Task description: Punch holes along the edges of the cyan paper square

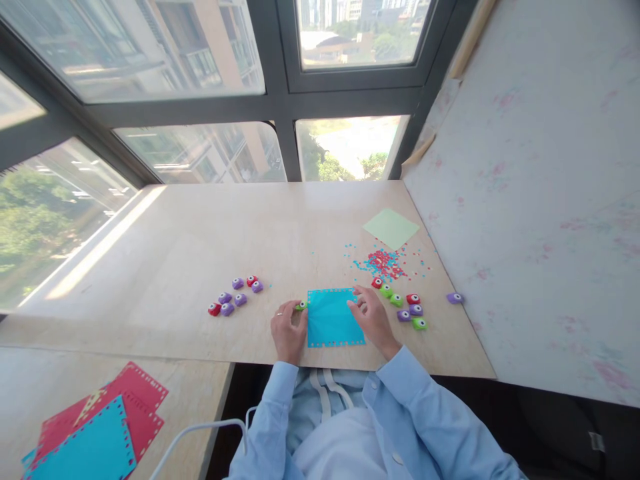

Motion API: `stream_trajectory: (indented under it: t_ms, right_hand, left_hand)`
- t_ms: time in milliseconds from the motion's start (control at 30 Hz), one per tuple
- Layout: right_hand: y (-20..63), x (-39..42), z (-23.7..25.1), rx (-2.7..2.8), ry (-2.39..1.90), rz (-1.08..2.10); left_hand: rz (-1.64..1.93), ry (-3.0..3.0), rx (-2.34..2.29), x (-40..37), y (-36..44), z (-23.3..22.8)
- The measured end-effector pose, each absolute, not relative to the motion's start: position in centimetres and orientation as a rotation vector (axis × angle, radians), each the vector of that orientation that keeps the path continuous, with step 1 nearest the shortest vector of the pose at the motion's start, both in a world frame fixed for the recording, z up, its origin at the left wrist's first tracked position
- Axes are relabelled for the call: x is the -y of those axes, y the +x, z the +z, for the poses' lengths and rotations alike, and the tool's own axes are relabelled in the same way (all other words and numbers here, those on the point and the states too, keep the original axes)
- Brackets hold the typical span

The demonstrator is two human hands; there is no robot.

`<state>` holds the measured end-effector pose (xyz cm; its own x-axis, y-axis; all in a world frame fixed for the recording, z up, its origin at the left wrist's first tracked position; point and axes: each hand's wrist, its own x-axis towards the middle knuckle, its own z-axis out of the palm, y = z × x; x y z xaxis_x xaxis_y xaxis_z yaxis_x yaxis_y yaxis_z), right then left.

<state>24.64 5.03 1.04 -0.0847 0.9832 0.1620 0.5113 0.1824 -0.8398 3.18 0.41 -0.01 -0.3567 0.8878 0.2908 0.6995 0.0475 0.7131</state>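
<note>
A blue sheet of paper (333,320) lies on the table before me, with small holes punched along its top and bottom edges. At its left edge, my left hand (290,330) is closed on a small green craft hole punch (301,305) with an eye-like button. My right hand (373,317) rests over the sheet's right edge near the top corner, thumb and fingers apart, holding nothing that I can see. Just right of that hand lie several red, green and purple punches, such as a green one (396,300) and a purple one (404,315).
More purple and red punches (227,309) lie to the left. Red and blue paper dots (385,263) are scattered below a pale green sheet (391,228). One purple punch (455,298) sits by the right wall. Punched red (145,387) and blue sheets (95,447) overlap at lower left, near a white cable (200,427).
</note>
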Motion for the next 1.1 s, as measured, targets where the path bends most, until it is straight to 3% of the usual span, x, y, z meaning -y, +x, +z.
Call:
stream_trajectory:
  t_ms: [267, 533, 1100]
  right_hand:
    - [19.0, -7.4, 2.1, 2.332, -1.441, 0.565]
    - [16.9, -8.8, 3.7, 2.567, -1.599, 0.431]
    - [18.3, -11.1, 4.0, 2.472, -1.306, 0.89]
  left_hand:
    - [1.216, 1.596, -2.119, -0.5, 3.1, -0.6]
    - [1.237, 1.577, -2.152, -0.6, 2.8, -1.5]
    - [1.195, 1.558, -2.186, -0.6, 2.8, -1.1]
